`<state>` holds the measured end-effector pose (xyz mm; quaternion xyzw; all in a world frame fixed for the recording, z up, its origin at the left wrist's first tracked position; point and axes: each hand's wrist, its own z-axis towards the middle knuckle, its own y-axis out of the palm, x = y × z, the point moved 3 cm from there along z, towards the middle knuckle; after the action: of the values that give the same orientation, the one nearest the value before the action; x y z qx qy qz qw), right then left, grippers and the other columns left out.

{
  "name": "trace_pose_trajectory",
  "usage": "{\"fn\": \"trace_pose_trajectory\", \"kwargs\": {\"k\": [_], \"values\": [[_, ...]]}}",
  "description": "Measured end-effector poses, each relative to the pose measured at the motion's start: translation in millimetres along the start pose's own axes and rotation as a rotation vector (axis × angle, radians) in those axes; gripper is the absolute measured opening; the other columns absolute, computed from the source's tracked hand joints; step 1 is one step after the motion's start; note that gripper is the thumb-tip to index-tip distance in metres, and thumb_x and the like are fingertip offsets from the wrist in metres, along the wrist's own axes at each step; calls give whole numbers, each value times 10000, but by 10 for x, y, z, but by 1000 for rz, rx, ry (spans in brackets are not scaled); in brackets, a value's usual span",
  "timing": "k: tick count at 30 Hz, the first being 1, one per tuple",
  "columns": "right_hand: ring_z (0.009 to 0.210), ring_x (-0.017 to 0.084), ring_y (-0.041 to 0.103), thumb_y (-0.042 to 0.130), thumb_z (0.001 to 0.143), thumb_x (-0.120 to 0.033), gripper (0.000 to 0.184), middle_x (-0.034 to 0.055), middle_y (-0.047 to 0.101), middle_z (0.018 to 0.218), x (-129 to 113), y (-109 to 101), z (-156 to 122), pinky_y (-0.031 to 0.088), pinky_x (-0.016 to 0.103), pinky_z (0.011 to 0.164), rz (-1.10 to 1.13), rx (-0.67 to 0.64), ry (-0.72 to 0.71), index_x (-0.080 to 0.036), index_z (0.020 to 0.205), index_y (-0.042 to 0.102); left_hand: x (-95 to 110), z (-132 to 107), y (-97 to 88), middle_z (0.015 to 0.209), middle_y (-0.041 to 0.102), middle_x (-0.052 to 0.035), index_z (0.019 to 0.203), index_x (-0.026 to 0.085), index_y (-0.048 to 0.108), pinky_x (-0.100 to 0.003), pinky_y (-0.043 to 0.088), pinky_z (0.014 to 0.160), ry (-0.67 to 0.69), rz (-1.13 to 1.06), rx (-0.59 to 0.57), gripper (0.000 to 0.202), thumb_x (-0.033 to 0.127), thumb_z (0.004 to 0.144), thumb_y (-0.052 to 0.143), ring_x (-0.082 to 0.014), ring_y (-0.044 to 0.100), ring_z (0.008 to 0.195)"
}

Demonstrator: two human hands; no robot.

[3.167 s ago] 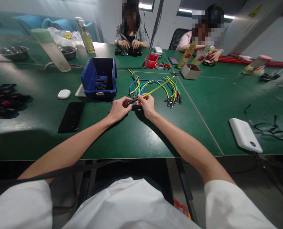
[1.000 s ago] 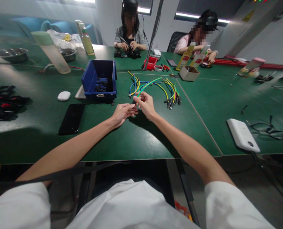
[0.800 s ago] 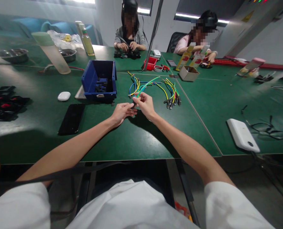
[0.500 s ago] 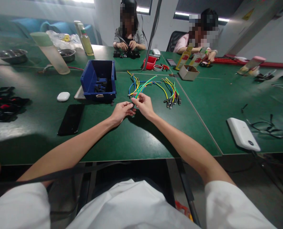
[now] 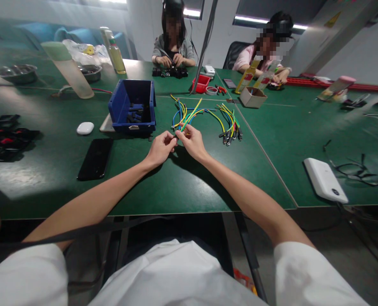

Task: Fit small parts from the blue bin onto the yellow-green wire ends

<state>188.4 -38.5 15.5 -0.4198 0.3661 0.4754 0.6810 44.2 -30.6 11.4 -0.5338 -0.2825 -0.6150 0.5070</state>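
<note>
Over the green table, my right hand (image 5: 191,141) pinches a green-and-yellow wire (image 5: 194,112) whose free end points up and away. My left hand (image 5: 160,148) is closed on the wire's near end, where a small dark piece, probably a black sleeve, is mostly covered by the fingers. The fingertips of both hands nearly meet. Just beyond them lies a loose group of yellow, blue and green wires (image 5: 176,115). To the right rests a bundle of wires (image 5: 231,121) with black-sleeved ends, some showing metal ring terminals.
A blue bin (image 5: 132,126) holding black sleeves stands left of the wires. Nearer are a phone (image 5: 95,159) and a white case (image 5: 85,128). On the right lie a white power bank (image 5: 325,179) and glasses (image 5: 356,170). Two people sit across the table.
The wire's free end has swung to the left and stands steeper, showing more yellow. My left hand has rolled, its fingers curling tighter around the near end. My right hand stays almost in place.
</note>
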Motion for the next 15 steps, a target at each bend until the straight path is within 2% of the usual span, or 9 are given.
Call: {"fn": "trace_pose_trajectory", "kwargs": {"k": [3,6,12,15], "values": [[619,107,513,663,797,-488,519,-30,554,689,-17,5,-23,447,242,612,-1,1,36,-152,1190,610,109,-32,-51,590,487,51,687,184,470,-223,351,546,116,307,60,216,287,842,579,-83,437,537],[639,120,547,678,787,-453,508,-15,590,713,-7,13,-40,474,259,640,-5,0,78,-158,1195,612,194,-62,-55,573,454,53,661,184,460,-234,324,553,209,481,65,209,243,832,566,-88,404,541],[625,140,573,638,786,-340,443,-20,595,651,101,67,-35,503,295,671,36,-16,148,-158,1189,618,195,-79,-28,589,516,32,662,181,514,-237,339,557,224,557,43,157,222,798,580,-111,457,574],[591,136,556,632,770,-315,462,-31,579,622,168,100,-27,500,290,633,83,-13,179,-163,1205,606,165,-76,-22,594,536,28,652,181,521,-234,349,557,221,558,39,157,223,785,592,-113,470,576]]}}
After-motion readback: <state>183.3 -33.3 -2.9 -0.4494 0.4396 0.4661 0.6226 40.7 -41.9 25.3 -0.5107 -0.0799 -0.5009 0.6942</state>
